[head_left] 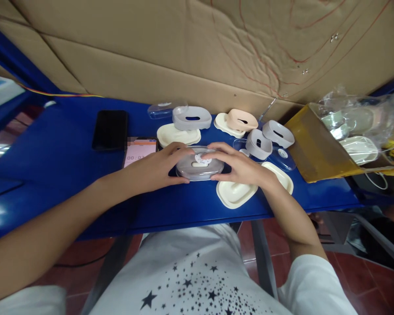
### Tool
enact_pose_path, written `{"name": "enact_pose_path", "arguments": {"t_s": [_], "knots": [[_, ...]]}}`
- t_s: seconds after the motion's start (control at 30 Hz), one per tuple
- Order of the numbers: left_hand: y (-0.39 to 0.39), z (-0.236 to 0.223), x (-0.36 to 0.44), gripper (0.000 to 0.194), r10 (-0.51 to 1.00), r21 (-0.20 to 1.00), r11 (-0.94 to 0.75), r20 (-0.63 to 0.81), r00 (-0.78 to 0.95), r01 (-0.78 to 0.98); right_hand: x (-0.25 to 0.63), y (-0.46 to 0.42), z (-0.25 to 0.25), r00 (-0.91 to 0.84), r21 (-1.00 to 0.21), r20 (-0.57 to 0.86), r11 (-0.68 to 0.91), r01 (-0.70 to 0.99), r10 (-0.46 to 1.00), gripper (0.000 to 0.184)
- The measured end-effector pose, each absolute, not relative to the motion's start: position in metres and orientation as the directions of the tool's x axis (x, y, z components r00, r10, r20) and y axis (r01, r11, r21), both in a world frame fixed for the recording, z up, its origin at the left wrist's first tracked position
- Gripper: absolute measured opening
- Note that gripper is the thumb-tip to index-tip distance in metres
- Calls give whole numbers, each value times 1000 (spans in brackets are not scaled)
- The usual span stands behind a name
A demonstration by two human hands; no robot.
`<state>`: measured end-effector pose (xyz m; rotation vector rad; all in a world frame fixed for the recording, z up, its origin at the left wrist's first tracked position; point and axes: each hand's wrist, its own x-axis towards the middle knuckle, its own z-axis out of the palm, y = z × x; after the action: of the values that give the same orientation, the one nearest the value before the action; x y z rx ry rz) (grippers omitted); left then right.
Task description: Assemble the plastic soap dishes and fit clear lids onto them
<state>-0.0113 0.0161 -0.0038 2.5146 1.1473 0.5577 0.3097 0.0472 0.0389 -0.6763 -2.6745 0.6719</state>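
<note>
Between my two hands sits an oval plastic soap dish (pixel 200 171) with a clear lid and a round white sticker on top. My left hand (pixel 174 164) grips its left end, thumb at the near side and fingers over the lid. From the right, my right hand (pixel 238 164) holds the other end, its fingers reaching over the lid by the sticker. Close to my right wrist lie a cream tray (pixel 236 194) and another cream tray (pixel 284 178), partly covered by the forearm. Behind the dish are a cream tray (pixel 177 134) and a grey slotted holder (pixel 192 118).
A peach holder (pixel 242 120), grey holders (pixel 278 133) and clear lids (pixel 282 158) stand at the back right. An open cardboard box (pixel 302 144) holds bagged parts. Left lie a black phone (pixel 110 130) and a phone showing a timer (pixel 139 151). Cardboard (pixel 134 57) backs the blue table (pixel 59 175).
</note>
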Motion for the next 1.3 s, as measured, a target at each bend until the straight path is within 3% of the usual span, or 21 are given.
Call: {"name": "enact_pose_path", "arguments": {"t_s": [0.2, 0.4, 0.6, 0.7, 0.77, 0.83, 1.0, 1.1, 1.17, 1.3], "knots": [[13, -2, -10, 67, 773, 398, -627, 219, 595, 670, 312, 53, 34, -833, -549, 172, 753, 363, 526, 57], [8, -4, -7, 71, 788, 299, -615, 214, 577, 729, 313, 56, 37, -818, -501, 198, 773, 389, 540, 58], [8, 4, 0, 56, 763, 293, -638, 364, 534, 712, 314, 55, 37, -739, -217, 228, 772, 597, 635, 49], [8, 8, 1, 41, 728, 230, -669, 399, 558, 707, 315, 63, 36, -636, -67, 273, 674, 736, 722, 55], [8, 8, 1, 38, 711, 189, -684, 386, 588, 704, 319, 66, 42, -571, -37, 315, 612, 790, 758, 60], [7, 6, 1, 40, 697, 173, -702, 364, 618, 691, 330, 61, 57, -549, -70, 346, 605, 793, 760, 59], [5, 5, 4, 47, 697, 206, -712, 328, 638, 671, 373, -3, 87, -512, -266, 405, 633, 727, 758, 32], [1, 8, 7, 50, 684, 228, -726, 335, 648, 648, 378, -54, 69, -546, -326, 237, 595, 735, 804, 27], [-4, 9, 8, 50, 641, 234, -766, 344, 686, 598, 366, -77, 48, -561, -335, 157, 578, 744, 813, 31], [-14, 6, 10, 40, 520, 256, -851, 296, 801, 458, 334, -88, 22, -643, -337, 186, 663, 669, 743, 46]]}}
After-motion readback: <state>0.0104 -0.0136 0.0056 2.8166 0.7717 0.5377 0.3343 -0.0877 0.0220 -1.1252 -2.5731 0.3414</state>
